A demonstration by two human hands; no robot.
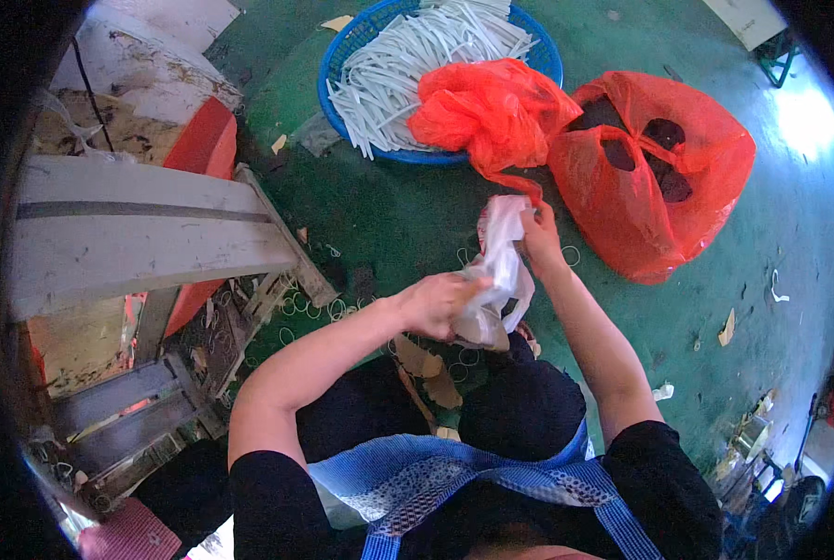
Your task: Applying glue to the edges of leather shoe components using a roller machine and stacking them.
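Note:
Between my two hands, above my knees, is a crumpled white plastic bag [503, 245]. My left hand [438, 304] is closed round its lower part, and the fingers are a little blurred. Higher up, my right hand [540, 238] pinches its upper edge. A twisted end of a bunched red plastic bag [497, 110] reaches down to my right fingertips; whether they grip it too, I cannot tell. That red bag lies partly over the rim of a blue basket [328, 98] heaped with thin white strips [389, 84].
Right of the basket stands a full red plastic bag [636, 196] with dark contents showing through its openings. A worn grey bench [146, 224] is at the left. Rubber bands and torn cardboard [426, 367] lie on the green floor [379, 224]. Clutter lines the far right edge.

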